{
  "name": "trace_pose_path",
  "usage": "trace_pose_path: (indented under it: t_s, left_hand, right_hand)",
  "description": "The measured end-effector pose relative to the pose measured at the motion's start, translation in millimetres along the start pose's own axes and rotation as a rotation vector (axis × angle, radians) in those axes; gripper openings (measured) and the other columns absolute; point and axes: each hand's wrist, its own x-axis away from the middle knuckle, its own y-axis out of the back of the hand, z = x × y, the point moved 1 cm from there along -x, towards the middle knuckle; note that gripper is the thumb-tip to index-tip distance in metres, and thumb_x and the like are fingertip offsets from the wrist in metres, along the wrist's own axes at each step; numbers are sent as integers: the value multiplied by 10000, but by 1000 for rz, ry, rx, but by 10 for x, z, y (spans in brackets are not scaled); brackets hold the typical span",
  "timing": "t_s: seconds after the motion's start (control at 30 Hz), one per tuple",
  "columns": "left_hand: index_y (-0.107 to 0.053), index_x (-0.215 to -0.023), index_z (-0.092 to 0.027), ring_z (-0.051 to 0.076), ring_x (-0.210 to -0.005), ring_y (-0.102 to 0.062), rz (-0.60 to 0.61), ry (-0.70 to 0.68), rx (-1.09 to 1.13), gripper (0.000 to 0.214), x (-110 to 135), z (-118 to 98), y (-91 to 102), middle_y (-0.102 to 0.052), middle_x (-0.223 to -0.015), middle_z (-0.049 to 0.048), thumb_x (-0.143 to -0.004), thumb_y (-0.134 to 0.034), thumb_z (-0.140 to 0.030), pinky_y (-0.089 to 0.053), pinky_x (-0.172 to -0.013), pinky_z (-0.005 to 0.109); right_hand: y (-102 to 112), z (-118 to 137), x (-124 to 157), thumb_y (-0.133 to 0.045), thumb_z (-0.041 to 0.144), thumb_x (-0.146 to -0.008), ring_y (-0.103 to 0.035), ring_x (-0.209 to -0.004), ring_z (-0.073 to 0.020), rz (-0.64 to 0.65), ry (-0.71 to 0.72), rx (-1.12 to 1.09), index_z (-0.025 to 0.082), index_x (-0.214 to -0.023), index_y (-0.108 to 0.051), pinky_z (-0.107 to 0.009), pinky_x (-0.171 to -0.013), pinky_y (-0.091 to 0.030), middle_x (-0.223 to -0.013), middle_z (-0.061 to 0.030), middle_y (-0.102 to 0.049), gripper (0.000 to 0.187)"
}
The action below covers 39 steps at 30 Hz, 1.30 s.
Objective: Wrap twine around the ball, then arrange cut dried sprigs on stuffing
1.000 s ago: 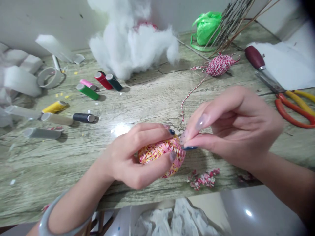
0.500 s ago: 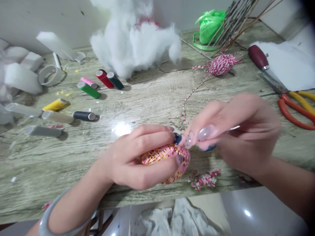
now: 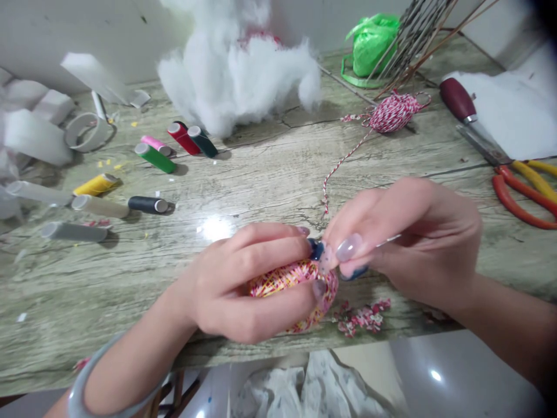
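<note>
My left hand (image 3: 226, 278) is closed around a thread-wound ball (image 3: 282, 277) in pink, yellow, white and red, held low over the table's front edge. Its fingers lie over the top and the near side. At the ball's right end my right hand (image 3: 418, 238) is closed in a pinch, fingertips against the threads. A thin metal needle (image 3: 389, 240) pokes out behind the pinching fingers; its tip is hidden. Just right of the ball lies a small heap of red and white yarn scraps (image 3: 363, 318).
Several thread spools (image 3: 154, 158) lie at the left. White stuffing (image 3: 243, 75) is heaped at the back. A red-and-white cord bundle (image 3: 395, 112) trails its end toward my right hand. Far right are scissors (image 3: 517, 203) and a dark-red-handled tool (image 3: 458, 100); behind stands a green plastic bundle (image 3: 374, 43).
My right hand has moved left and slightly down, closer to the ball, with the needle in its pinch. My left hand and the ball have shifted very little.
</note>
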Motion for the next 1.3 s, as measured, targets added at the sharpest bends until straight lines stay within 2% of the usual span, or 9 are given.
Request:
trace_pose_path:
  t_s: [0.13, 0.27, 0.4, 0.57, 0.73, 0.93, 1.2, 1.3]
  left_hand:
    - [-679, -1015, -339, 240, -1028, -668, -17, -40, -53, 171, 16, 5, -18, -710, -1013, 36, -873, -625, -418, -608, -876, 432]
    - [-677, -982, -298, 231, -990, -678, -48, -36, -119, 187, 21, 15, -38, -712, -973, 50, -883, -602, -437, -624, -825, 403]
    - [-669, -949, -301, 217, -956, -681, -56, -58, -160, 162, 16, 11, -60, -715, -955, 34, -890, -589, -428, -627, -794, 390]
    - [-674, -935, -292, 219, -967, -676, -77, -56, -182, 151, 40, -9, -85, -712, -947, 38, -894, -581, -403, -622, -795, 384]
    - [-673, -917, -298, 218, -960, -673, -102, -106, -183, 112, 57, -17, -71, -714, -949, 30, -873, -617, -384, -619, -795, 383]
    - [-662, -886, -299, 211, -929, -679, -67, -140, -183, 90, 15, 19, -69, -713, -901, 21, -872, -616, -375, -622, -772, 382]
    - [-664, -940, -308, 219, -941, -684, -97, -122, -206, 120, 88, -13, -91, -717, -950, 26, -851, -644, -387, -628, -795, 391]
    - [-668, -951, -307, 221, -935, -684, -99, -102, -216, 133, 100, -26, -96, -718, -935, 28, -855, -637, -394, -631, -798, 393]
  right_hand:
    - [10, -16, -11, -731, 17, -764, -713, -757, -127, -7, 12, 7, 222, -834, -711, -277, -681, -613, -813, 30, -737, 217]
    - [19, -30, -32, -740, -13, -740, -719, -766, -136, 62, 125, -11, 167, -856, -703, -263, -672, -613, -829, -7, -742, 217]
    - [19, -31, -40, -741, 38, -765, -717, -756, -132, 53, 100, 12, 205, -833, -697, -254, -655, -613, -824, 9, -741, 186]
    - [16, -22, -32, -730, 11, -761, -712, -768, -136, 59, 110, -17, 162, -847, -701, -259, -669, -609, -826, -18, -735, 177]
    - [17, -42, -29, -748, 40, -757, -719, -759, -140, 37, 57, -63, 225, -848, -709, -280, -666, -615, -828, 20, -740, 210]
    - [7, -51, -27, -748, -57, -698, -707, -738, -144, 34, 74, -108, 123, -846, -717, -280, -662, -609, -799, -35, -734, 235]
    - [14, -18, -29, -739, 18, -748, -721, -747, -151, 63, 55, -64, 185, -821, -703, -275, -667, -618, -833, -20, -745, 185]
    - [17, -18, -32, -745, 23, -744, -715, -729, -148, 62, 88, -80, 168, -816, -702, -275, -658, -615, -815, -31, -740, 169]
